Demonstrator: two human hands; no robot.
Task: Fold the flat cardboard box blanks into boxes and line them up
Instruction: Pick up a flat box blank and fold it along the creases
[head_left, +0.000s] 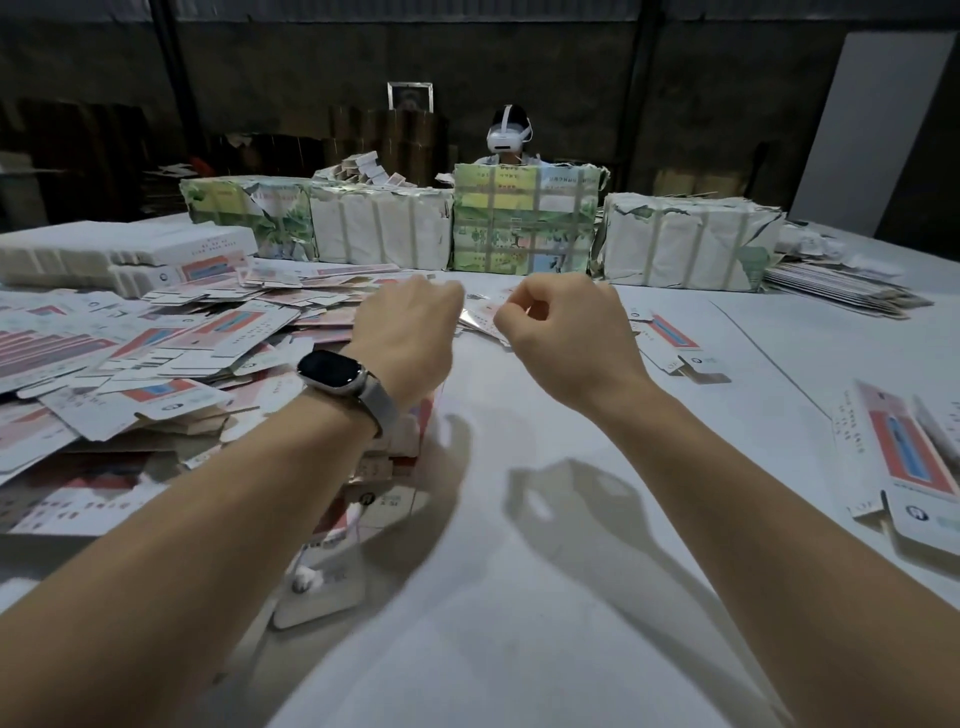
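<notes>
A loose heap of flat box blanks (156, 358), white with red and blue printed panels, spreads over the left side of the white tabletop (545, 519), running from the left edge toward the middle. Neater stacks of blanks (119, 254) sit behind the heap, toward the far left corner. The left hand (408, 338), a dark-faced watch (337, 375) on its wrist, is raised over the heap's right fringe with its fingers curled in; whether they grip anything cannot be told from behind. Between the two hands, a single blank (480, 325) shows as a thin, blurred sliver. The right hand (563, 340), just beside the left, is closed almost to a fist, thumb and forefinger pinched at the sliver's edge. A lone blank (675, 345) lies flat just right of that hand, and another folded piece (904, 462) rests near the right edge. Along the far edge stand four paper-wrapped, strapped bundles (524, 226). Behind them sits a second person (509, 137) wearing a white headset.
</notes>
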